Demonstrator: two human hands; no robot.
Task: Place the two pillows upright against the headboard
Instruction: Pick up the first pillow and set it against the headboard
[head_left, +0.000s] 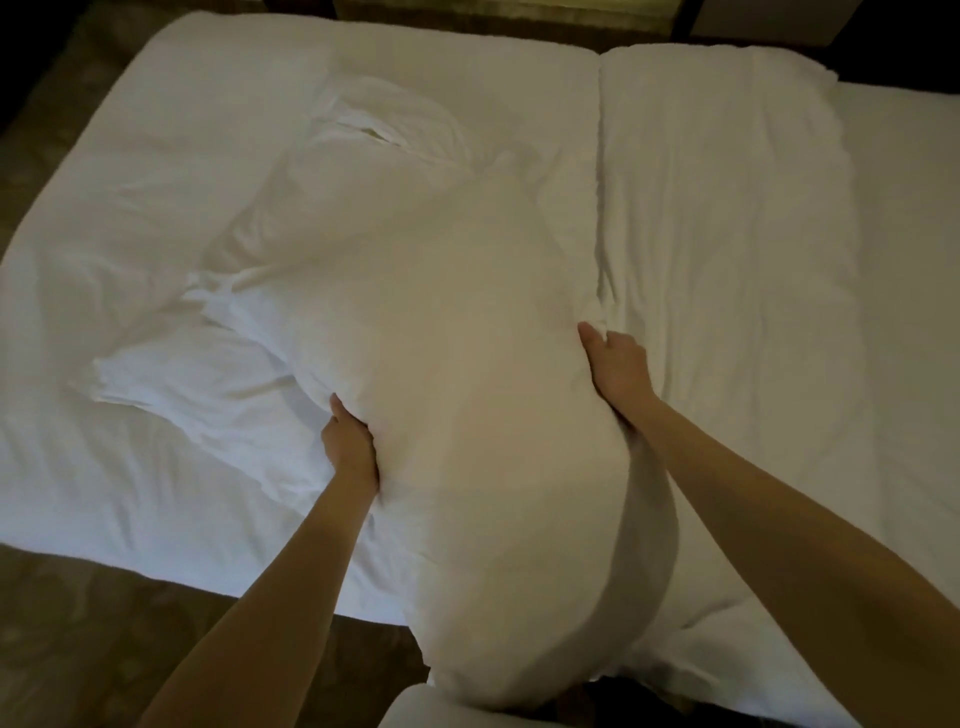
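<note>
A large white pillow (457, 395) lies lengthwise in the middle of the view, its near end over the bed's front edge. My left hand (349, 441) grips its left side and my right hand (615, 364) grips its right side. A second white pillow (384, 124) lies flat farther back on the bed, partly behind the first. A loose white pillowcase or cloth (197, 374) lies flat to the left of my left hand. No headboard can be made out for certain.
The white mattress (130, 208) fills most of the view. A folded white duvet (727, 234) lies along the right half. Brown patterned carpet (104, 623) shows at the lower left, and dark furniture (753, 21) stands beyond the far edge.
</note>
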